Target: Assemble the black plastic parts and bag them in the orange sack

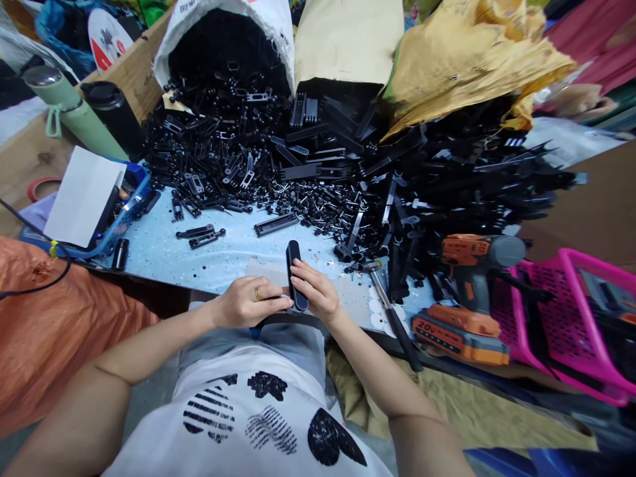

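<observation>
At the table's near edge, a long black part (294, 255) with rounded ends stands between my two hands, its far end pointing away from me. My right hand (317, 291) is closed on its right side, fingers laid over the upper face. From the left, my left hand (251, 301), with a ring on one finger, is closed with thumb and fingertips at the part's lower end; how much they grip there is partly hidden. Just beyond lies a similar black bar (275, 224), and further left two small black pieces (201, 233).
Heaps of small black parts (218, 146) and scattered pins (313, 205) cover the back. A hammer (392, 311), an orange cordless drill (467, 291) and a pink basket (566, 318) are right. A blue basket (132, 199) and green bottle (74, 109) stand left. Another person's hand (576, 101) shows far right.
</observation>
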